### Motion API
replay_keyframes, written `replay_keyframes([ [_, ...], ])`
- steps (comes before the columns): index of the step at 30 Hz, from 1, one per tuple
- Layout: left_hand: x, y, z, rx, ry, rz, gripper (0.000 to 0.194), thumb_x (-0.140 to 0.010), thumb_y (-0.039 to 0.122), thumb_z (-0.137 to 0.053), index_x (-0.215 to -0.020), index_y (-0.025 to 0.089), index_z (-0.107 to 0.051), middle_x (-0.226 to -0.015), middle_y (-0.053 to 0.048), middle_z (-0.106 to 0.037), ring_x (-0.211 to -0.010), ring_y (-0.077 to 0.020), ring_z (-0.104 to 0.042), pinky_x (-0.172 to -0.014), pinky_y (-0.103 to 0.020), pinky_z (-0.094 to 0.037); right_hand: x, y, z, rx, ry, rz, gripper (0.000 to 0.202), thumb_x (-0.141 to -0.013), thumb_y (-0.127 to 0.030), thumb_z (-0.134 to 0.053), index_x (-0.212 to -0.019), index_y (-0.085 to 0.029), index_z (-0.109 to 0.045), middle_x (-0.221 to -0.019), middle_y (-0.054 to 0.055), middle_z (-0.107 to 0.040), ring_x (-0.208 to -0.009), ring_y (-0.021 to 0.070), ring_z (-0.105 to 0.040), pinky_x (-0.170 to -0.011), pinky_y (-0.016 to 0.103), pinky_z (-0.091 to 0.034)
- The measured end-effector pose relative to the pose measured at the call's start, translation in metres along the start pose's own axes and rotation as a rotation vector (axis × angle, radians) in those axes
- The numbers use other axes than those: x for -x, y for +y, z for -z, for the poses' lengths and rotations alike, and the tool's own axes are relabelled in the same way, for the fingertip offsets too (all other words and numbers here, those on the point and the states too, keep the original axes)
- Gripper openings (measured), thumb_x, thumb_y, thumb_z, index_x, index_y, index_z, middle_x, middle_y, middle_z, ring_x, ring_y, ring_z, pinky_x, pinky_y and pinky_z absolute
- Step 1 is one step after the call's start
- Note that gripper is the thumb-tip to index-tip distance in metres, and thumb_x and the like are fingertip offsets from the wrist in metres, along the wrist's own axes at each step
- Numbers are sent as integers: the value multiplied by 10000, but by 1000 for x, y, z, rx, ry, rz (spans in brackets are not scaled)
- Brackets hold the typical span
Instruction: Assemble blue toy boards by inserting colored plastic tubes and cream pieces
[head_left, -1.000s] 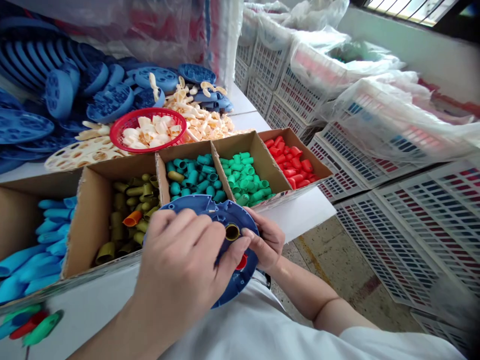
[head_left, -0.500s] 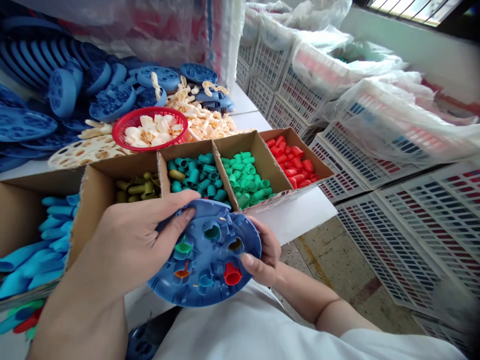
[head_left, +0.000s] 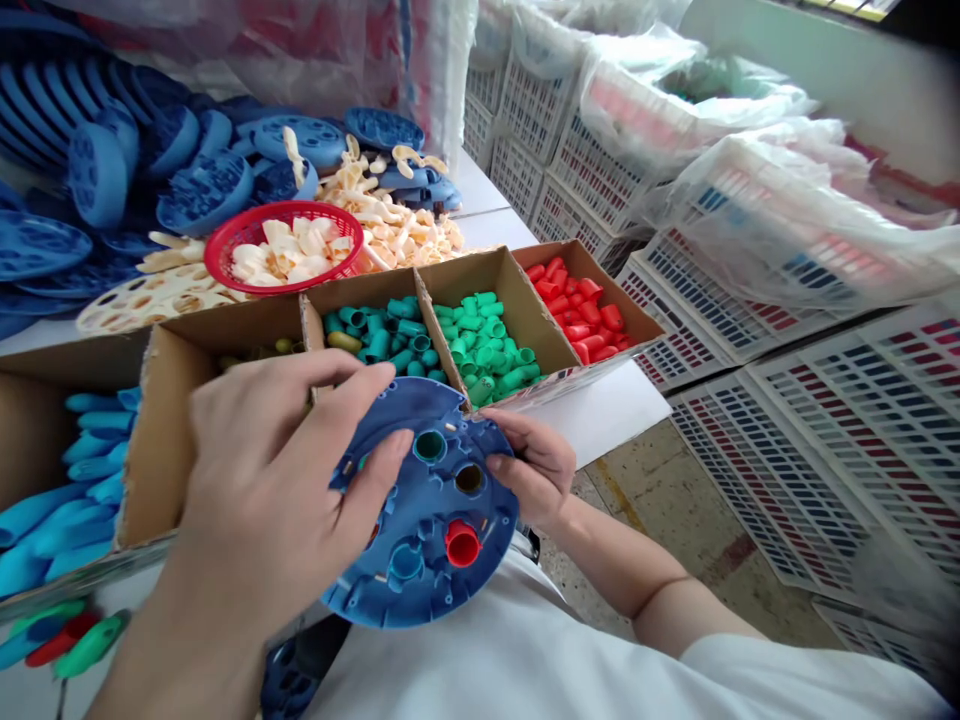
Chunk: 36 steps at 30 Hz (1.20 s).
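Note:
A blue round plastic disc [head_left: 431, 510] is tilted toward me, its ribbed inner side showing. Several coloured hollow cups sit in its holes, among them a red cup [head_left: 463, 543], a dark teal cup [head_left: 430, 446], an olive cup [head_left: 470, 479] and a light blue cup [head_left: 406, 561]. My right hand [head_left: 536, 465] grips the disc's right rim, thumb on the near face. My left hand [head_left: 292, 460] is over the disc's left part, thumb and index finger apart, hiding some cups. Whether its fingertips touch the disc is unclear.
A divided cardboard box [head_left: 495, 265] holds light blue, olive, teal, green and red pieces. Behind it are a red basket [head_left: 217, 262] of cream pieces, loose cream parts [head_left: 412, 235] and piled blue shells [head_left: 202, 190]. Stacked white crates [head_left: 750, 480] stand at right.
My left hand has come up off the upper rim, its thumb and index finger farther apart. The disc has shifted slightly right and turned to face me more; my right hand keeps its grip.

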<state>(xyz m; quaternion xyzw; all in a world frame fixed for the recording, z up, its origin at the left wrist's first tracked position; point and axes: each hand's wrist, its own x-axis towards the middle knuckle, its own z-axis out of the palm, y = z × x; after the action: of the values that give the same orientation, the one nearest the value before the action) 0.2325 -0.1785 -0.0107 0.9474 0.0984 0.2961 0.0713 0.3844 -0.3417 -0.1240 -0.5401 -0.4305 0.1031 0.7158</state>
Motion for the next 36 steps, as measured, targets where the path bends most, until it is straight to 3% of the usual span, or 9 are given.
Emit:
replay_keyframes([
  [2, 6, 15, 5, 48, -8, -95, 283, -971, 282, -685, -1240, 205, -642, -1189, -118, -654, -1102, -317, -603, -1023, -529, -410, -4, 1, 1, 14, 14, -1, 411, -909, -183, -646, -1300, -282, -721, -896, 6, -772, -705, 165, -694, -679, 274, -545],
  [5, 14, 32, 0, 209, -172, -252, 87, -993, 229, -653, -1058, 173, -661, -984, -66, -672, -943, -251, -586, -913, -475, -395, -7, 2, -1, 34, 38, 13, 457, -909, -124, -613, -1323, -291, -708, -750, -38, -700, -579, 115, -582, -586, 231, -469],
  [8, 17, 40, -14, 257, -217, -251, 106, -983, 92, -601, -924, 159, -657, -869, -40, -673, -871, -223, -576, -831, -431, -378, -9, 2, -4, 58, 46, 50, 439, -890, -105, -615, -1288, -251, -729, -670, -55, -608, -527, 95, -485, -540, 219, -414],
  [11, 15, 40, -22, 269, -199, -240, 146, -968, 85, -617, -841, 153, -637, -788, -26, -644, -797, -208, -547, -761, -405, -361, -12, 1, -5, 75, 57, 81, 420, -886, -100, -603, -1268, -213, -734, -632, -67, -508, -511, 86, -424, -520, 213, -384],
  [15, 13, 38, -18, 251, -250, -274, 124, -996, 122, -590, -893, 141, -656, -780, -19, -621, -739, -203, -516, -729, -399, -335, -16, -1, -7, 86, 63, 126, 418, -879, -82, -586, -1250, -201, -735, -622, -81, -407, -492, 75, -350, -493, 210, -334],
  [19, 12, 35, -14, 265, -282, -262, 83, -1008, 157, -590, -1024, 118, -661, -937, -68, -642, -882, -241, -583, -834, -421, -379, -17, 0, -7, 86, 63, 148, 436, -881, -64, -570, -1262, -213, -722, -617, -91, -358, -476, 70, -300, -479, 212, -295],
  [24, 15, 33, -15, 266, -274, -230, 61, -1004, 132, -593, -986, 138, -651, -931, -60, -631, -897, -239, -601, -835, -425, -390, -18, 0, -7, 111, 73, 153, 418, -871, -75, -570, -1239, -195, -728, -610, -90, -351, -465, 70, -297, -467, 214, -295],
  [30, 22, 15, -2, 299, -161, -103, 164, -1011, 193, -618, -1172, 227, -624, -1103, -54, -618, -1023, -214, -593, -989, -414, -464, -18, -3, -4, 170, 90, 134, 376, -871, -114, -592, -1205, -183, -751, -591, -83, -401, -459, 72, -363, -469, 207, -342],
  [36, 16, -29, 23, 199, -77, 77, 171, -969, 241, -695, -1130, 291, -670, -1122, 29, -655, -941, -147, -641, -861, -290, -499, -11, -4, 3, 205, 123, 67, 393, -886, -135, -619, -1244, -217, -758, -646, -44, -564, -525, 99, -504, -520, 220, -440],
])
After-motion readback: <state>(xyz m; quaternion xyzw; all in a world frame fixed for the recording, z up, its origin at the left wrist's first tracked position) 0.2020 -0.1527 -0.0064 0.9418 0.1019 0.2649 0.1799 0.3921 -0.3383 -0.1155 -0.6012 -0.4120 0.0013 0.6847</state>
